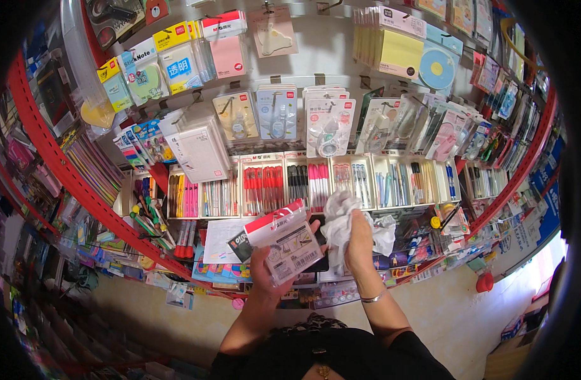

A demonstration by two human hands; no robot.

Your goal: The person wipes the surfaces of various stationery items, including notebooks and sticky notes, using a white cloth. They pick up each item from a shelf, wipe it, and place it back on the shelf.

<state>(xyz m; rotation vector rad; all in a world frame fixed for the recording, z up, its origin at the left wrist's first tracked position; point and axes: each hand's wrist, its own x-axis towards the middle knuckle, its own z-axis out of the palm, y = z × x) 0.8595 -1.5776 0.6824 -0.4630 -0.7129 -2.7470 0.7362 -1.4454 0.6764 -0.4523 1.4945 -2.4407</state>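
Note:
My left hand [267, 273] holds a flat packet [290, 247] in clear plastic with a red and white header; its printed back, bearing writing and a barcode, faces up. A small dark card [239, 248] pokes out at the packet's left side. Crumpled white tissue or cloth [338, 232] is bunched in my right hand [360, 244], just right of the packet and apart from it. White trays [241, 190] of pens stand just beyond both hands, with red pens [263, 190] and black pens [297, 183] among them.
Carded correction tapes [329, 126] and sticky note packs [226, 52] hang on hooks above the trays. Red perforated shelf edges [62, 166] curve along both sides. A white paper sheet [224, 240] lies left of the packet. A red container [484, 282] is at the lower right.

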